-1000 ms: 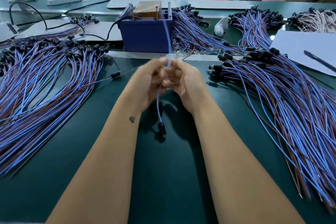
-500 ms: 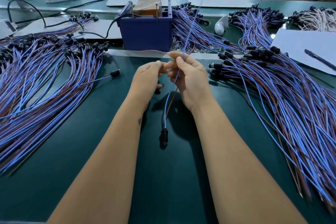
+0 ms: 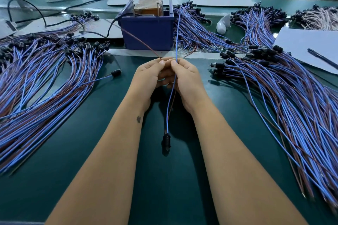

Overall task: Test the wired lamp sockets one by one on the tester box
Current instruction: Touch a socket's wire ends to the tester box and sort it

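Observation:
A black lamp socket (image 3: 166,141) hangs between my forearms on a blue wire (image 3: 177,29) and a brown wire (image 3: 139,41). My left hand (image 3: 149,76) pinches the brown wire, which arcs up and left toward the blue tester box (image 3: 148,29). My right hand (image 3: 186,78) pinches the blue wire, which runs straight up past the box's right side. The box holds a brown block with two upright metal pins. Both hands sit close together, a little in front of the box.
A large pile of wired sockets (image 3: 42,82) covers the left of the green mat (image 3: 73,151), and another pile (image 3: 285,97) covers the right. One loose socket (image 3: 116,73) lies left of my hands. White paper with a pen (image 3: 311,45) lies far right. A black cable runs to the box.
The two wires have been drawn apart: the brown wire now swings up to the left and the blue one stands straight up. The socket hangs lower between my arms.

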Demonstrator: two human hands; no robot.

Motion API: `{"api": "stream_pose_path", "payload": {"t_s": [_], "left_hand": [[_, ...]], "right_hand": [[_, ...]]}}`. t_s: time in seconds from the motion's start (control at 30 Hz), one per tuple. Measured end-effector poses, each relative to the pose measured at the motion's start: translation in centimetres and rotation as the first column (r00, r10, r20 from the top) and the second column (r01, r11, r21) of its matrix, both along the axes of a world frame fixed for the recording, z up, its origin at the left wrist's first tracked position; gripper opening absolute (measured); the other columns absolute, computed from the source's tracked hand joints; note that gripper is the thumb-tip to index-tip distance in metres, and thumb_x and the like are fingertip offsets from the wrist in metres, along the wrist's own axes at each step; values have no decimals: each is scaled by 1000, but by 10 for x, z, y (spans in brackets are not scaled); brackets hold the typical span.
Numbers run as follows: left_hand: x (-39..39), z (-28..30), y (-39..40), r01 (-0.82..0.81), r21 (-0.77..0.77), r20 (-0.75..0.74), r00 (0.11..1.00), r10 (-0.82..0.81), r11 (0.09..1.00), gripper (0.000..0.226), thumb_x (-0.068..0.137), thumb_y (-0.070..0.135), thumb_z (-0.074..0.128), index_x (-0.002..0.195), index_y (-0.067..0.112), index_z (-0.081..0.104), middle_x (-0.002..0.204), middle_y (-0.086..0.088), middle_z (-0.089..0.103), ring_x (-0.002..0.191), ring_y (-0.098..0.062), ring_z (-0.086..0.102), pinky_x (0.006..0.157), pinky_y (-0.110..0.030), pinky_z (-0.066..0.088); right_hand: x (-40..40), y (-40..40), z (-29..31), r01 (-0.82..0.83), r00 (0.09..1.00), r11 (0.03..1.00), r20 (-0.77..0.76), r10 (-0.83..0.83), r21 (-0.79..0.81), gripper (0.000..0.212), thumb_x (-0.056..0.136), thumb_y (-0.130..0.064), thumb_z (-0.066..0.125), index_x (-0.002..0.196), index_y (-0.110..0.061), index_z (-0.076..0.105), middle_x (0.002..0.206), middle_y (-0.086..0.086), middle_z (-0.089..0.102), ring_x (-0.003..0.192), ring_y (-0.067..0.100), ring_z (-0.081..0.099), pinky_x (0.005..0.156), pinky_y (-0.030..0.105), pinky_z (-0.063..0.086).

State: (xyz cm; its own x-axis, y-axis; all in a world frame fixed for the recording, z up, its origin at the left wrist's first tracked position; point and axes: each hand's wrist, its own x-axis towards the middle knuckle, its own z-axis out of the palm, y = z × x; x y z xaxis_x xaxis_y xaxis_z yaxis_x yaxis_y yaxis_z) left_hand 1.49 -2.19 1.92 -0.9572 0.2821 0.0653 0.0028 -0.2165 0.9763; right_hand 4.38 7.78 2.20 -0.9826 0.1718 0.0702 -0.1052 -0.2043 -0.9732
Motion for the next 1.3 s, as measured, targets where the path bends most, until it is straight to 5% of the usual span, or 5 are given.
{"api": "stream_pose_path", "payload": {"t_s": [0.3, 0.47, 1.17, 1.27, 1.3], "left_hand": [[-8, -2, -3, -235, 78, 101, 969, 227, 969, 32, 107, 22, 34, 91, 24, 61, 67, 6, 68, 67, -16, 69, 65, -32, 57], [-17, -6, -15, -279, -184, 37, 956, 290, 943, 33, 105, 24, 33, 89, 26, 62, 45, 13, 33, 38, -6, 27, 42, -19, 31], [-25, -12, -29, -456, -201, -176, 887, 426, 867, 34, 102, 17, 47, 131, 28, 61, 46, 20, 40, 47, -5, 28, 49, -22, 32], [-24, -11, -27, -479, -217, -208, 874, 439, 851, 37, 102, 16, 48, 136, 26, 58, 65, 23, 26, 45, -1, 36, 48, -15, 35], [-24, -11, -27, -482, -213, -211, 872, 442, 850, 37, 102, 15, 48, 136, 25, 58, 97, 24, 33, 45, 1, 39, 48, -13, 35]], "right_hand": [[-5, 6, -8, 325, 945, 913, -58, -321, 246, 26, 102, -15, 41, 86, -18, 61, 52, -2, 41, 48, 13, 38, 51, 29, 35], [-5, 5, -7, 295, 953, 920, -16, -301, 258, 26, 99, -17, 42, 84, -21, 62, 54, -5, 32, 47, 9, 28, 50, 25, 26], [-15, 5, -15, 248, 964, 884, -13, -265, 396, 31, 97, -13, 43, 117, -16, 66, 40, -16, 36, 46, 6, 33, 52, 22, 31], [-14, 5, -14, 236, 966, 882, -4, -257, 407, 30, 98, -13, 43, 117, -16, 66, 39, -15, 35, 43, 4, 32, 47, 18, 30], [-14, 5, -14, 237, 966, 880, -4, -258, 412, 30, 98, -13, 43, 117, -16, 66, 40, -15, 35, 43, 4, 32, 48, 19, 30]]}}
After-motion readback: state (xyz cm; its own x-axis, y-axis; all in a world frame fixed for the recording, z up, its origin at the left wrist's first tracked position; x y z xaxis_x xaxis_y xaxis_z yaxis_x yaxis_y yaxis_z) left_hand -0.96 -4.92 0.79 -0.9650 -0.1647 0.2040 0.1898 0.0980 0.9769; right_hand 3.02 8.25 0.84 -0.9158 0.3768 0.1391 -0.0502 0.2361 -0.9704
